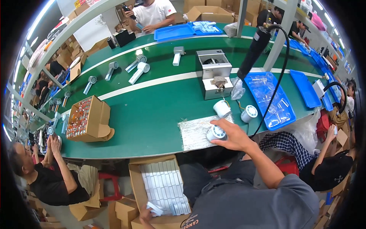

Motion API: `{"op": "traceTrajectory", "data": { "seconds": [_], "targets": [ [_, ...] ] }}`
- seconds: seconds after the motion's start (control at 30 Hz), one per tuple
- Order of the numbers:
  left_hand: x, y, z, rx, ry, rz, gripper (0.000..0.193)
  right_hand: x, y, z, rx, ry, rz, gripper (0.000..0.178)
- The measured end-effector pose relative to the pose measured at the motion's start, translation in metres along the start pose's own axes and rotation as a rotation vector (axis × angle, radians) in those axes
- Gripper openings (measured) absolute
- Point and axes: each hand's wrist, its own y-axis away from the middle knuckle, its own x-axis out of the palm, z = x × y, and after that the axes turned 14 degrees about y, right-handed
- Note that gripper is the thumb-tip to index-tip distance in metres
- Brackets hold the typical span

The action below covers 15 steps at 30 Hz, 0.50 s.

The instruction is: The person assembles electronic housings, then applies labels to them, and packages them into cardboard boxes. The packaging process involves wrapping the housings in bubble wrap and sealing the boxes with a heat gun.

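Note:
My right hand (237, 137) has its thumb and fingers around a small white round fan-like part (216, 133) with a slotted face. This part rests on a worn silvery mat (192, 131) at the table's front edge. Just behind it stand two similar white parts, a tilted one (222, 108) and an upright one (249, 113), each with thin wires. Low on the left, my left hand (145, 214) grips a pale blue-white plastic piece (155, 208) over an open cardboard box (134, 179). Rows of similar pale pieces (162, 179) fill that box.
A grey metal machine (214, 74) stands behind the mat. Beside it hangs a black cylindrical tool (253, 53) on a cable. Blue trays (282, 124) lie rightward, one holding clear plastic parts. Handheld fans (140, 72) dot the green conveyor. A carton of small parts (100, 122) stands left. Co-workers sit on both sides.

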Motion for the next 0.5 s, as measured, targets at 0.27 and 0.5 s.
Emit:
{"op": "traceTrajectory", "data": {
  "seconds": [0.27,0.5],
  "targets": [
    [0.258,0.222,-0.291,0.612,-0.991,0.631,0.059,0.000,-0.012,0.009,-0.126,0.080,-0.093,0.059],
    [0.542,0.189,-0.361,0.752,-1.866,0.367,0.068,0.014,-0.020,0.012,-0.052,0.148,-0.138,0.062]
  ]
}}
